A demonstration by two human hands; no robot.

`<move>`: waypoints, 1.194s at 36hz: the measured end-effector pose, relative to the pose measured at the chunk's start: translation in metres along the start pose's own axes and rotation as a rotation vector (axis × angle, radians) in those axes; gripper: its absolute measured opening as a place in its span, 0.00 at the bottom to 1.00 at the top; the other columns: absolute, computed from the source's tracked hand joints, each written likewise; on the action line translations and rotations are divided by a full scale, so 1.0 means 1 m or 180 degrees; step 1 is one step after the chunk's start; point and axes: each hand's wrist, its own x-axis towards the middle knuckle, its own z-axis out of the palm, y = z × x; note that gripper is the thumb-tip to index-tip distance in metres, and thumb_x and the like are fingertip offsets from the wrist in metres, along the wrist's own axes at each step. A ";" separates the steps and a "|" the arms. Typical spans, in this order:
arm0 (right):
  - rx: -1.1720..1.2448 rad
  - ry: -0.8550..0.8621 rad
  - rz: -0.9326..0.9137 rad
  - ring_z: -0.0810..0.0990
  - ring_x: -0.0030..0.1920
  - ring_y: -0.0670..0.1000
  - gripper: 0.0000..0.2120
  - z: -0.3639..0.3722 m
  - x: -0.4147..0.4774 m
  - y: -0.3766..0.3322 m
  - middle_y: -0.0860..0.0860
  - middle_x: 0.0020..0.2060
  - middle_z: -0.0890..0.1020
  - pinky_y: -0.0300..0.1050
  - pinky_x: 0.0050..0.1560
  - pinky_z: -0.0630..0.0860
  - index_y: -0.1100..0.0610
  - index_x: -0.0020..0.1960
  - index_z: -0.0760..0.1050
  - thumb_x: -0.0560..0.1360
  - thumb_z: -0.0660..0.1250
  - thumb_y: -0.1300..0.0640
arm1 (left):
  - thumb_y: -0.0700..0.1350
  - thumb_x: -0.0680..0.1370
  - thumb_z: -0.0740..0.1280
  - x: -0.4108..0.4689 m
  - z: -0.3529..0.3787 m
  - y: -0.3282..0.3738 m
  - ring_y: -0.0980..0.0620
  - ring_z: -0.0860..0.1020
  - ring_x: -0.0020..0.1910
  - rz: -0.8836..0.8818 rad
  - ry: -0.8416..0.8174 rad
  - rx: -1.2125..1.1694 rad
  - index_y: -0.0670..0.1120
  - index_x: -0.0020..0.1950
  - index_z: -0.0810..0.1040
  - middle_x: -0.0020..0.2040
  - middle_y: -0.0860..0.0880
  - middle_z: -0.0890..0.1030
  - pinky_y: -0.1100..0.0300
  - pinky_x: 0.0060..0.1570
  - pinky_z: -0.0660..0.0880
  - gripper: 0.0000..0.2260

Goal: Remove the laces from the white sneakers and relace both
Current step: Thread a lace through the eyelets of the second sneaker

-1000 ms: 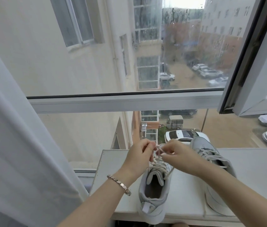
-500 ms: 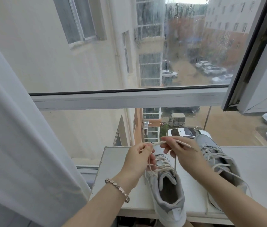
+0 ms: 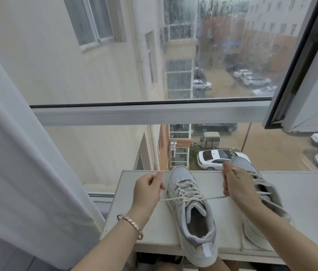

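While both hands pull one lace tight, I watch through the head camera. The left hand has its fingers curled in, and one end of the lace comes out from under them. The right hand has its fingers curled and pressed close together around the other end. The lace runs in a straight line from the left fingers, across the top holes of a white shoe, to the right fingers.

That shoe sits between the two sets of fingers. Its toe points away at the window, and its heel sticks out over the near edge of the shelf. The rest of its lace is crossed through the holes. A second white shoe lies just behind the right fingers, and the right hand and arm hide part of it. Its lace looks loose.

On the heel of the first shoe is a small white tab. I cannot read any writing on it or on either shoe.

The shelf is white and flat, right under the big window. A bracelet sits on the left wrist. A white curtain hangs well to the left of the left fingers. Far past the fingers, through wet glass, I see pale buildings and parked cars down below.
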 end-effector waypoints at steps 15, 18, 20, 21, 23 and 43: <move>0.2474 -0.0131 0.0652 0.57 0.19 0.43 0.20 0.010 0.008 -0.047 0.45 0.19 0.60 0.34 0.18 0.58 0.56 0.33 0.63 0.81 0.53 0.49 | 0.46 0.71 0.74 -0.014 0.045 0.036 0.62 0.76 0.38 0.0417 -0.1789 0.1180 0.44 0.45 0.84 0.36 0.57 0.79 0.71 0.41 0.72 0.06; 0.2796 -0.0120 0.0777 0.57 0.20 0.43 0.21 0.009 0.007 -0.044 0.46 0.20 0.59 0.34 0.19 0.59 0.56 0.32 0.62 0.81 0.53 0.48 | 0.47 0.70 0.75 -0.016 0.049 0.034 0.61 0.76 0.40 0.0392 -0.1833 0.1185 0.46 0.45 0.84 0.36 0.59 0.79 0.67 0.44 0.72 0.07; 0.2981 -0.0112 0.0874 0.58 0.20 0.43 0.21 0.011 0.007 -0.045 0.46 0.21 0.60 0.34 0.19 0.60 0.57 0.32 0.63 0.82 0.52 0.49 | 0.46 0.70 0.74 -0.017 0.052 0.034 0.60 0.76 0.38 0.0376 -0.1780 0.1133 0.45 0.44 0.84 0.35 0.57 0.79 0.65 0.44 0.73 0.06; 0.3049 -0.0111 0.0899 0.59 0.20 0.43 0.21 0.013 0.007 -0.046 0.46 0.21 0.61 0.34 0.19 0.61 0.57 0.33 0.63 0.82 0.52 0.49 | 0.46 0.71 0.73 -0.016 0.053 0.034 0.60 0.76 0.37 0.0386 -0.1754 0.1148 0.45 0.43 0.84 0.34 0.56 0.79 0.63 0.44 0.73 0.05; 0.3133 -0.0107 0.0885 0.62 0.20 0.43 0.20 0.016 0.007 -0.049 0.46 0.21 0.63 0.34 0.20 0.64 0.57 0.34 0.65 0.82 0.53 0.50 | 0.47 0.72 0.72 -0.016 0.055 0.034 0.58 0.76 0.37 0.0392 -0.1719 0.1206 0.46 0.43 0.83 0.35 0.54 0.79 0.62 0.45 0.74 0.05; 0.0114 -0.1189 -0.0366 0.76 0.34 0.41 0.14 0.015 -0.024 -0.005 0.45 0.30 0.81 0.38 0.41 0.72 0.49 0.32 0.80 0.74 0.67 0.62 | 0.46 0.79 0.64 -0.014 0.037 0.024 0.60 0.74 0.31 0.0323 -0.0572 0.0194 0.46 0.39 0.79 0.34 0.52 0.78 0.70 0.32 0.71 0.10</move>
